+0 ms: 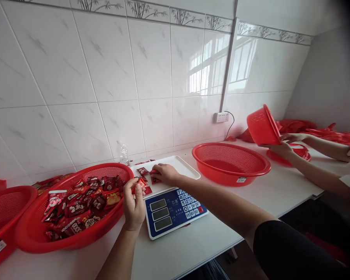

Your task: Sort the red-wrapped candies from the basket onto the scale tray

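My left hand (134, 203) is closed on a small red snack packet (142, 182), held just in front of the scale's white tray (181, 167). Over the tray, my right hand (164, 174) is closed with its fingers on another red packet (154, 171). A few dark red packets (142, 171) lie on the tray beside my fingers. Below the tray is the blue panel of the digital scale (175, 212), with dark displays and a keypad. To the left stands a red basket (72, 245) holding many red snack packets (78, 202).
Another red basket (6, 217) stands at the far left. A large red basket (230, 179) sits right of the scale. Beyond it, a co-worker's hands (282, 146) tilt a smaller red basket (261, 126). A clear plastic bottle (123, 153) and a wall socket (221, 117) are behind.
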Tool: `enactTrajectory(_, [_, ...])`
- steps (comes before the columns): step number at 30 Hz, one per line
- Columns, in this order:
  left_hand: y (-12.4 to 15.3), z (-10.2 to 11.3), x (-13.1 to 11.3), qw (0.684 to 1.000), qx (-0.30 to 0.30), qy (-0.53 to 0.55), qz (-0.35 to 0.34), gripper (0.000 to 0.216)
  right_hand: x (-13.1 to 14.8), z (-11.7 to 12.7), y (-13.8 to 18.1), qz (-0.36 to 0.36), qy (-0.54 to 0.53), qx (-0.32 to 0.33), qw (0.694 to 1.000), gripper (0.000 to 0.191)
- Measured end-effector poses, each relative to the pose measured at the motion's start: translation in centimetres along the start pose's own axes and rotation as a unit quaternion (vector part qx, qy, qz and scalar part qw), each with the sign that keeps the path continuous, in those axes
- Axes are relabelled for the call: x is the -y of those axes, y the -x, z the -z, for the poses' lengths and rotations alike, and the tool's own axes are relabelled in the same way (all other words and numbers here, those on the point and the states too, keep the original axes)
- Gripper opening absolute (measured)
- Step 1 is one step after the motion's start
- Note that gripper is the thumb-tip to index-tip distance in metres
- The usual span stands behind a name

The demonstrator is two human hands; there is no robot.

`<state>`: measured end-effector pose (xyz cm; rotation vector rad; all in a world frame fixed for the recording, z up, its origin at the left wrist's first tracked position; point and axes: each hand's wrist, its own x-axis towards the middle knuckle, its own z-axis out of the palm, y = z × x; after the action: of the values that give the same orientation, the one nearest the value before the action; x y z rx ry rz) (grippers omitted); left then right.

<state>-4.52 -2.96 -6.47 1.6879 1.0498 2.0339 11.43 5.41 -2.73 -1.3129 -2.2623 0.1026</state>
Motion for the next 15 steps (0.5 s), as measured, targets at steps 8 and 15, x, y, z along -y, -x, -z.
enactTrajectory(8, [-0.1, 0.1, 0.0, 1.0, -0.011, 0.002, 0.006, 0.029, -1.7, 1.5, -1.7, -0.054, -0.084, -0.127, 0.987, 0.021])
enactTrajectory(15, [-0.2, 0.1, -0.1, 1.0, -0.017, 0.021, 0.006, 0.028, -8.9, 8.7, 1.6, -0.165, -0.062, -0.214, 0.961, 0.031])
